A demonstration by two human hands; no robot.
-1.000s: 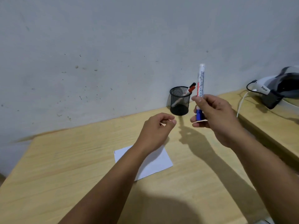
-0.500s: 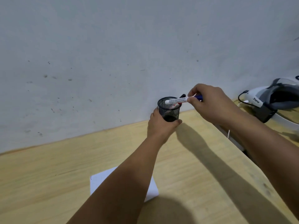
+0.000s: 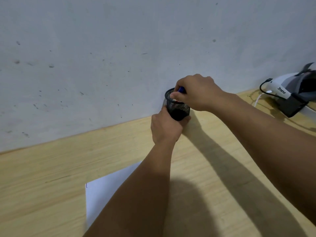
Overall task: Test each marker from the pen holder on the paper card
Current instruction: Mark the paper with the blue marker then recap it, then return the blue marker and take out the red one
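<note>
A black mesh pen holder (image 3: pixel 179 109) stands on the wooden table against the wall. My left hand (image 3: pixel 165 128) grips its lower part from the near side. Over the holder's rim, my right hand (image 3: pixel 196 92) pinches the blue-capped marker (image 3: pixel 181 89); only the blue end shows, the rest is down inside the holder. A second marker inside is barely visible. The white paper card (image 3: pixel 106 190) lies on the table nearer to me, partly hidden under my left forearm.
A white and black headset (image 3: pixel 290 93) with a cable sits on a lower wooden surface at the right. The grey wall runs right behind the holder. The wooden table (image 3: pixel 42 177) stretches left and toward me.
My right hand swung the marker from upright over to the holder and pushed it in. My left hand went from the card to gripping the holder. The view moved closer.
</note>
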